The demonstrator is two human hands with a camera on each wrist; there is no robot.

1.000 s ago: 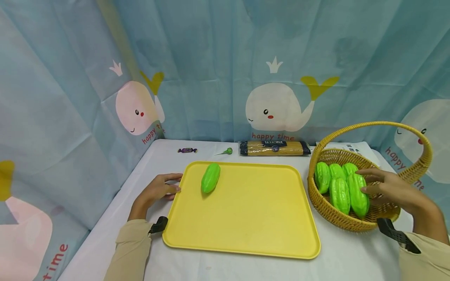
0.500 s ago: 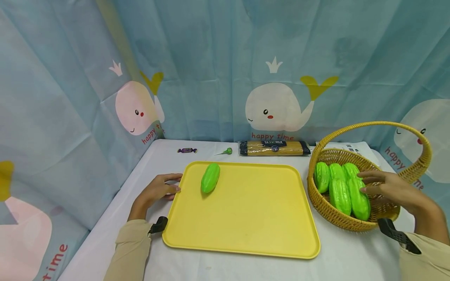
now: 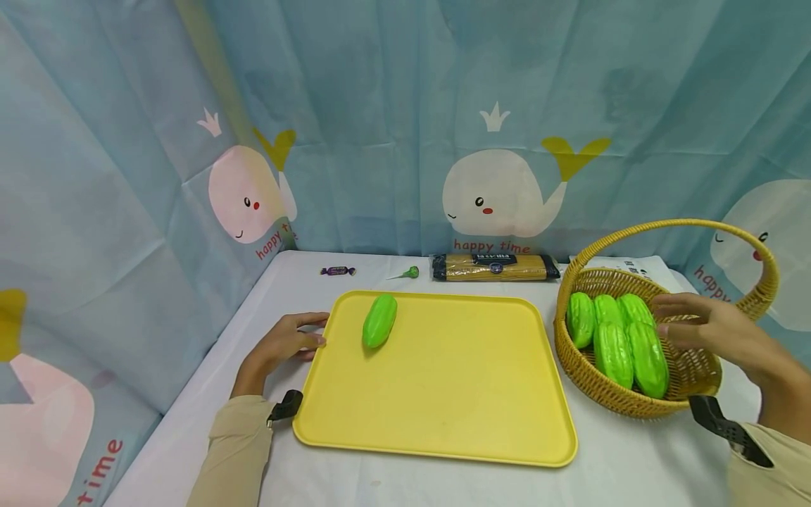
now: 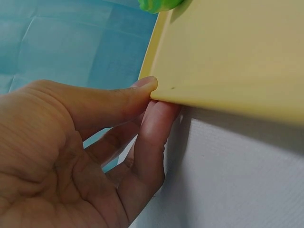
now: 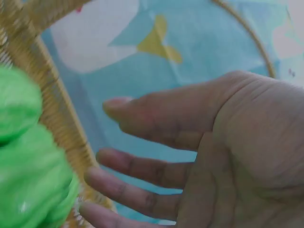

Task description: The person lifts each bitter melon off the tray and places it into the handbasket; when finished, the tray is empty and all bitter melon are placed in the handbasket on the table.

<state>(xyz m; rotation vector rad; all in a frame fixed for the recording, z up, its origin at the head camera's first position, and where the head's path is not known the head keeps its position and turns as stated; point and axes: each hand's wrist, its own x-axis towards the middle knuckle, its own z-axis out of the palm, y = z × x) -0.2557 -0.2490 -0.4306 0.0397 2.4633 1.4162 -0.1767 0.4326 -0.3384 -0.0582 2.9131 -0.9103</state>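
My left hand (image 3: pixel 285 343) pinches the left rim of a yellow tray (image 3: pixel 450 387); in the left wrist view the thumb (image 4: pixel 137 92) lies on top and a finger is underneath. On the tray's upper left part rests one bright green, ridged bitter-melon-like piece (image 3: pixel 379 321). To the right stands a wicker basket (image 3: pixel 586 373) with several similar green pieces (image 3: pixel 612 355) packed toward its left side. My right hand (image 3: pixel 716 331) is over the basket's right part, fingers spread and holding nothing, just right of the green pieces. The right wrist view shows its empty palm (image 5: pixel 266 142).
Behind the tray lie a purple wrapped candy (image 3: pixel 338 271), a small green-headed pointed item (image 3: pixel 408 272) and a pack of spaghetti (image 3: pixel 494 268). A white printed sheet (image 3: pixel 652 267) is partly behind the basket. The basket's tall handle (image 3: pixel 684 222) arches over it; curtains enclose the table.
My right hand has let go of the front right green piece and drawn away to the right. That piece has settled slightly lower in the basket. My left hand and the tray stay put.
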